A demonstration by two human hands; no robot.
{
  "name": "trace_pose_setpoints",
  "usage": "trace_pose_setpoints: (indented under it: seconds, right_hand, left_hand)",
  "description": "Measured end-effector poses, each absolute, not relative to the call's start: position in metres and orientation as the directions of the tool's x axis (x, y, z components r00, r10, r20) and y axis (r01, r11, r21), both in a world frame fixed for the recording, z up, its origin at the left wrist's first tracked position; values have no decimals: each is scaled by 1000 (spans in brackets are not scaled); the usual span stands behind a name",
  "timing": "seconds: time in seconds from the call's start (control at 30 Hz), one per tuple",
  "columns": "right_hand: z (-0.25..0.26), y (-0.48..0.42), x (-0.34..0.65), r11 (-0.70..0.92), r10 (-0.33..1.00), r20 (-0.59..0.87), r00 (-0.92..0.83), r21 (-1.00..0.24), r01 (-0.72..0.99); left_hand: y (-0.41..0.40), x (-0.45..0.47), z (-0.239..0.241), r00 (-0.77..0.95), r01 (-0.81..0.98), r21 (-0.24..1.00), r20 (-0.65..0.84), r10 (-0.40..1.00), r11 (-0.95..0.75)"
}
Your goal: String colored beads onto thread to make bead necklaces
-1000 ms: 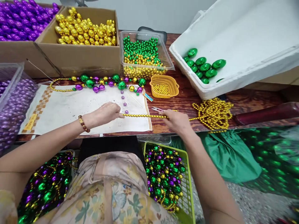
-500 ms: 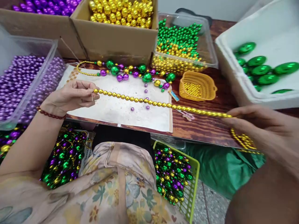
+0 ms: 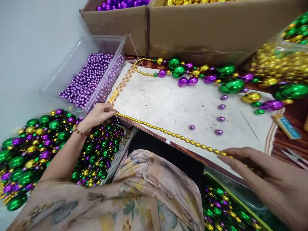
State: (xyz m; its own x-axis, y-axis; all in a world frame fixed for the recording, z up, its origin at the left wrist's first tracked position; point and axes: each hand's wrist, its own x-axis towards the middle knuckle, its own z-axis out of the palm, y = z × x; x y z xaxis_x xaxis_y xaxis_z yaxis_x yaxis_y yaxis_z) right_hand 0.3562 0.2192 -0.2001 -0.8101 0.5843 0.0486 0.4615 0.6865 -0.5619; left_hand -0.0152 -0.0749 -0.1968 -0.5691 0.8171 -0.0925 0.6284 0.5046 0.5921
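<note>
Presently, with the cloth (image 3: pixel 163 99) as dial, your left hand (image 3: pixel 99 116) at 9 o'clock pinches what appears to be an end of the gold bead strand (image 3: pixel 157 128). Your right hand (image 3: pixel 262 173) at 4 o'clock grips it farther along; the 2 hands are well apart. The strand runs nearly straight along the front of the table (image 3: pixel 280 140), from 8 to 5 o'clock. Done, seemingly: the gold beads sit strung in 1 line. A mixed-colour strand (image 3: pixel 179 71) stretches from 10 to 3 o'clock. Left unstrung: 5 loose purple beads (image 3: pixel 221 119), 4 near 3 o'clock, 1 near 6. Whether the gold strand is complete cannot be told; your right hand hides part.
</note>
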Motion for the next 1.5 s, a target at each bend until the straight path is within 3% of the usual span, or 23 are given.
trace_pose_setpoints:
  seconds: [0.13,0.2,0.27,0.47,0.63,0.83,1.17,1.27,1.5]
  right_hand:
    - [-223,208,344,650,501,-66,-863,-630,425]
    - [-236,200,339,639,492,-94,-866,-637,432]
    - [-249,193,334,640,459,-116,-881,-644,418]
    - [-278,182,319,753,424,-52,-904,-534,384]
    - [-291,180,322,780,355,-55,-933,-533,328]
    - [-300,175,323,746,394,7,-919,-587,315]
    - [-284,160,314,627,483,-167,-859,-619,473]
    - [-281,157,313,646,494,-188,-849,-573,503]
    - [-265,150,305,802,482,-154,-862,-318,505]
  left_hand:
    - [-89,-3,-227,-516,855,97,73,853,509]
    - [-96,-4,-245,-514,852,-34,125,848,522]
    - [-102,-9,-263,-527,832,-74,203,825,550]
    - [-110,-28,-299,-521,806,-40,422,742,590]
    - [-115,-31,-306,-527,830,63,415,742,554]
    - [-117,-33,-306,-520,843,112,418,745,526]
    - [-129,-43,-311,-560,821,160,411,719,548]
    - [-130,-47,-315,-572,812,179,432,697,555]
    - [-126,-45,-311,-676,733,245,365,640,635]
